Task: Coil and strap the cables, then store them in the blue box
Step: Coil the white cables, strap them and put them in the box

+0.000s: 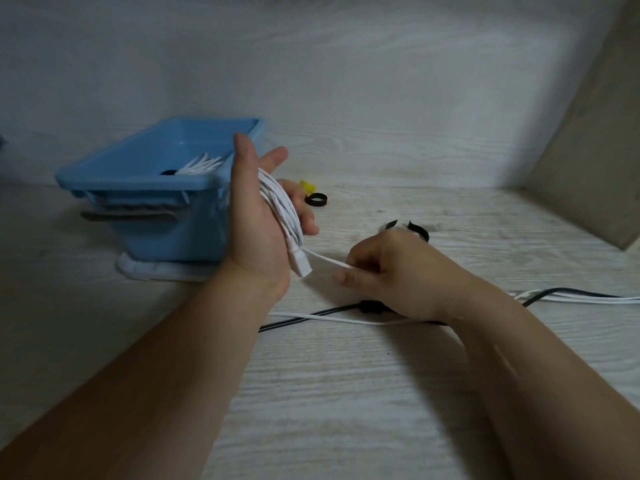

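Note:
My left hand holds a coil of white cable wound across the palm, fingers curled round it, its white plug end hanging at the heel of the hand. My right hand pinches the loose strand of that cable just right of the plug. The blue box stands behind my left hand, with a strapped white cable bundle inside. A black strap ring and another black strap lie on the table beyond my hands.
A black cable and more white cable run across the table under my right forearm toward the right edge. A yellow piece lies by the strap ring. The box sits on a white lid. A wall panel rises at right.

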